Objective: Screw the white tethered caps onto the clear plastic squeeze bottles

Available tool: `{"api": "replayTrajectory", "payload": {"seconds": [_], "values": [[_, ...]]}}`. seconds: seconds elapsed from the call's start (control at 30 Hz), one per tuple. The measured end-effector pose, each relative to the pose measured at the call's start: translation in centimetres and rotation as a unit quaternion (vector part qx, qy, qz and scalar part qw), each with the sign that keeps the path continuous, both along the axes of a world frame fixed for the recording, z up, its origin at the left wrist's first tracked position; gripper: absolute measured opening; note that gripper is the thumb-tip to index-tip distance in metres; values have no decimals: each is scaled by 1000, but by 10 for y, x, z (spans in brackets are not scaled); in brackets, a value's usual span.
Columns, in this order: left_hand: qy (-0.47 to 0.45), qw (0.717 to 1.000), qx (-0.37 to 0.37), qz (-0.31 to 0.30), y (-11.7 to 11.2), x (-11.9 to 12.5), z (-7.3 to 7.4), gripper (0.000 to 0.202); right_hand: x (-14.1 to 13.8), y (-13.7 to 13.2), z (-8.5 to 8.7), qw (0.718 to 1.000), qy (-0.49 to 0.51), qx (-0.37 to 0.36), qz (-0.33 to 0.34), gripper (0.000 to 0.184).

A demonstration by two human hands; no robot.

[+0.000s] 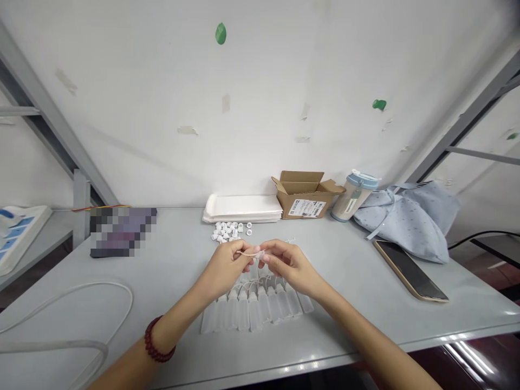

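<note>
Over the middle of the table, my left hand point(231, 264) pinches a thin pale tube point(246, 253). My right hand point(293, 264) meets it, its fingers closed on a small translucent plastic piece point(260, 254) at the tube's end. Fingers partly cover both, so how they join cannot be made out. Below the hands lie translucent squeeze bottles point(254, 314), several side by side in a row, with thin tubes curving from their tops. More translucent parts lie partly hidden behind my hands. Just beyond is a loose pile of white caps point(227, 230).
At the back stand a stack of white trays or sheets point(244, 208), an open cardboard box point(304, 200) and a tumbler point(354, 196). A blue fabric bag point(406, 216) and a phone point(410, 271) lie right. Left are a blurred-out packet point(122, 233) and a looped hose point(60, 345).
</note>
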State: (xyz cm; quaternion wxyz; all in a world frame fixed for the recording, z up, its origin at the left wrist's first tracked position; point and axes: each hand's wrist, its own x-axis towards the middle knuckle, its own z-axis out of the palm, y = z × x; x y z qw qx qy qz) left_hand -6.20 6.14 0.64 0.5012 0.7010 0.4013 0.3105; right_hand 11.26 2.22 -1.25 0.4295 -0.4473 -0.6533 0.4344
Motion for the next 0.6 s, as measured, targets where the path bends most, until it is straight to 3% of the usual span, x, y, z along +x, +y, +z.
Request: {"api": "replayTrajectory", "payload": {"seconds": [0.4,0.6], "values": [[-25,998,25,-49,-4,-1,1,21,3,4,3,993,95,-61,18,28],[-36,998,11,-44,-1,0,1,21,3,2,1,999,37,-35,14,26]]}}
